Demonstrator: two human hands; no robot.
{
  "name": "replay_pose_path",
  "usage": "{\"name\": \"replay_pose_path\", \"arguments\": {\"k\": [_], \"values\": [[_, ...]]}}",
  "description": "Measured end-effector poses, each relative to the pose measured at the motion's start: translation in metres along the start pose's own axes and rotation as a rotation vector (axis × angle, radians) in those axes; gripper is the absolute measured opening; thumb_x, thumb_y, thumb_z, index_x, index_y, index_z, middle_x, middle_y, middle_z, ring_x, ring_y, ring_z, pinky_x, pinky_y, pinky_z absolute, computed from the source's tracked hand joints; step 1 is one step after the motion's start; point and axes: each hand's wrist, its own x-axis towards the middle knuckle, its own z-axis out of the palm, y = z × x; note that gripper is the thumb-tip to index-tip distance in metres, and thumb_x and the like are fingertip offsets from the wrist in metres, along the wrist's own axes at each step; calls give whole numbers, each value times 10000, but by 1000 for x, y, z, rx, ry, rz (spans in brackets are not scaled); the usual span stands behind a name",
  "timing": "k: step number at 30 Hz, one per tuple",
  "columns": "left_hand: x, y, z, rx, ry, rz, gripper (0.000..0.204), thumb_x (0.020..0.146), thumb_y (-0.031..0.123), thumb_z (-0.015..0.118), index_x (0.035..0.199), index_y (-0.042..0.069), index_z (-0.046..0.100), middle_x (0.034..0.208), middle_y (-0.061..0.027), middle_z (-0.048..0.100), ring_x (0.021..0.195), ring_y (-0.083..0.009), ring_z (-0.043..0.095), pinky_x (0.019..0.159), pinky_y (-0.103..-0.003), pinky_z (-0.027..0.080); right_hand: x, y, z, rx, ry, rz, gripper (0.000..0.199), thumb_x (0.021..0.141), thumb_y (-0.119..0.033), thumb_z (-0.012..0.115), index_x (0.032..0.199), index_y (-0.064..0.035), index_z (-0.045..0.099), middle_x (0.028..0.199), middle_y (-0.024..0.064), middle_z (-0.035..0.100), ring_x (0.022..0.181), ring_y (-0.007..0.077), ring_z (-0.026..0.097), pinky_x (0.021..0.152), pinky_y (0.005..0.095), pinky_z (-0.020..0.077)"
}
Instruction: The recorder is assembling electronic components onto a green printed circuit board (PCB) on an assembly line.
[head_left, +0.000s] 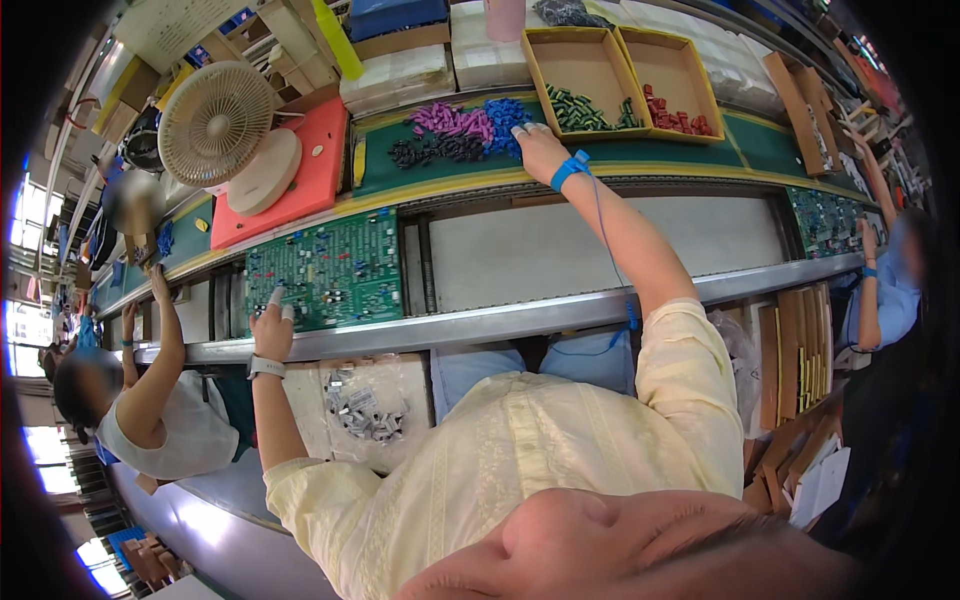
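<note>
A green circuit board [340,270] lies on the conveyor [580,250] in front of me. My left hand [270,328], with white finger covers and a wristband, rests its fingertips on the board's near left corner. My right hand [540,146] reaches far across to a green shelf, with its fingers down on a pile of small blue parts [500,112]. A blue wrist strap [570,168] with a thin cord circles that wrist. Whether the fingers hold a part is hidden. Purple parts [450,120] and black parts [430,150] lie left of the blue pile.
Two cardboard trays [585,50] behind my right hand hold dark green parts [580,110] and red parts [680,115]. A white fan [215,120] and an orange tray [320,175] stand at the back left. A bag of grey parts [365,410] lies below. Co-workers sit left [160,420] and right [885,290].
</note>
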Motion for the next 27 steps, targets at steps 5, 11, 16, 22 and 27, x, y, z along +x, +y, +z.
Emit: {"name": "replay_pose_path", "arguments": {"k": [5,11,16,22,27], "values": [[-17,54,6,-35,-35,280,428,864,194,487,1285,126,447,932,-135,640,965,-300,568,1000,-507,230,-3,-6,-7,283,-7,-1,286,792,-4,464,1052,-2,581,992,189,587,970,357,523,863,420,424],[-29,128,2,-97,-85,498,406,846,202,506,1236,95,485,875,-119,643,892,-294,587,993,-539,233,-8,-8,-21,434,82,13,234,787,-34,517,997,-49,619,950,146,595,961,327,517,855,409,427],[-31,183,-4,-37,-170,735,389,849,198,491,1209,52,496,860,-142,638,912,-311,582,997,-536,240,-9,-11,-25,298,84,-170,142,751,-138,596,874,-86,641,837,74,578,844,278,527,755,392,442],[13,249,5,-123,-125,962,254,812,157,527,1034,57,600,906,-155,628,871,-323,577,902,-461,369,-6,-12,-19,265,105,-178,100,744,-120,586,828,-94,634,819,71,567,832,271,526,740,397,435],[86,323,41,-331,222,983,186,785,159,567,919,48,632,828,-141,605,826,-320,581,750,-400,456,-15,-11,-39,394,236,-67,120,758,-87,568,855,-90,638,815,97,554,833,292,520,742,403,431]]}}
